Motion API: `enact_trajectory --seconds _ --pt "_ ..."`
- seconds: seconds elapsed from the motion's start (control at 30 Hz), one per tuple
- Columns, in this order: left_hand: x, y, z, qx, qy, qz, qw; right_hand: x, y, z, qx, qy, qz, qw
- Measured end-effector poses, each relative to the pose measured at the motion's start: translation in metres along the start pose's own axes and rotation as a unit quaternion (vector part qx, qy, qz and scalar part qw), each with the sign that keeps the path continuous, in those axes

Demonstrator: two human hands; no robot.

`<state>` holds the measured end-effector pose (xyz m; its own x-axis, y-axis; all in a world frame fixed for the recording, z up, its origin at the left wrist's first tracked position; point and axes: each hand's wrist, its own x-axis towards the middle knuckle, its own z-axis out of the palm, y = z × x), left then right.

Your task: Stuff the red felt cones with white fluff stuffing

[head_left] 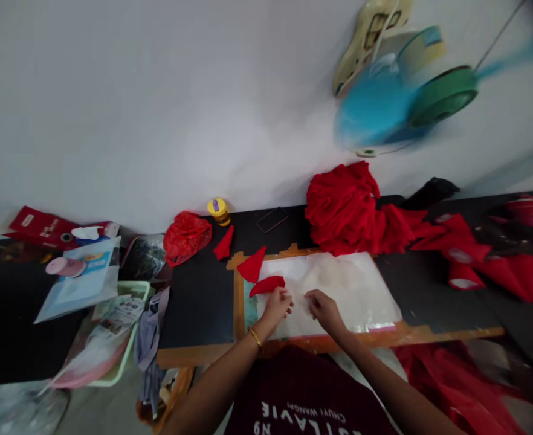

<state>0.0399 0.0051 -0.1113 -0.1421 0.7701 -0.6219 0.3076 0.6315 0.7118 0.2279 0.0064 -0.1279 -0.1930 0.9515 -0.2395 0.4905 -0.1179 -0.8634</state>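
Note:
My left hand [279,307], with a gold bangle at the wrist, has its fingers curled at the right end of a small curved red cloth piece [266,285]. My right hand [323,308] is curled over the white sheet [357,290], its fingertips drawn together; whether they hold anything is too small to tell. A red triangular cloth piece [252,264] lies just above the curved piece, at the sheet's left edge. Another small red piece [223,243] is farther up and left on the dark table [196,308].
A large red cloth pile [341,208] stands behind the sheet, with more red pieces [461,248] at right. A yellow-lidded jar [219,211], phone [272,220] and red plastic bag [187,237] sit along the back. A blurred blue fan [379,106] hangs above right.

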Motion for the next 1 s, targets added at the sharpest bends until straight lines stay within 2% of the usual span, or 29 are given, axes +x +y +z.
enact_trajectory --seconds 0.03,0.07,0.17,0.33,0.5,0.63,0.77,0.9,1.0 --pt "0.006 0.001 0.001 0.028 0.063 -0.001 0.998 0.005 0.001 0.000 0.046 0.031 0.051 0.997" --pt "0.012 0.001 0.002 0.046 0.103 0.000 0.994 0.011 0.002 0.000 0.083 0.060 0.092 0.991" --pt "0.026 0.002 0.002 0.088 0.147 -0.003 0.985 0.026 0.001 0.006 0.133 0.104 0.132 0.977" --pt "0.033 0.008 -0.002 0.139 0.135 0.031 0.981 0.039 -0.014 0.038 0.152 0.102 0.122 0.976" --pt "0.034 0.007 -0.013 0.122 0.128 0.145 0.974 0.043 -0.034 0.067 0.145 0.098 0.059 0.983" --pt "0.023 0.006 -0.021 0.096 0.103 0.247 0.959 0.049 -0.045 0.067 0.164 0.095 0.017 0.982" --pt "0.007 0.008 -0.029 0.112 0.101 0.276 0.949 0.051 -0.053 0.067 0.223 0.073 0.001 0.972" --pt "-0.005 0.017 -0.042 0.078 0.098 0.301 0.945 0.040 -0.064 0.076 0.301 -0.004 -0.017 0.953" --pt "-0.013 0.028 -0.048 0.067 0.061 0.322 0.942 0.034 -0.072 0.080 0.330 -0.016 -0.024 0.944"
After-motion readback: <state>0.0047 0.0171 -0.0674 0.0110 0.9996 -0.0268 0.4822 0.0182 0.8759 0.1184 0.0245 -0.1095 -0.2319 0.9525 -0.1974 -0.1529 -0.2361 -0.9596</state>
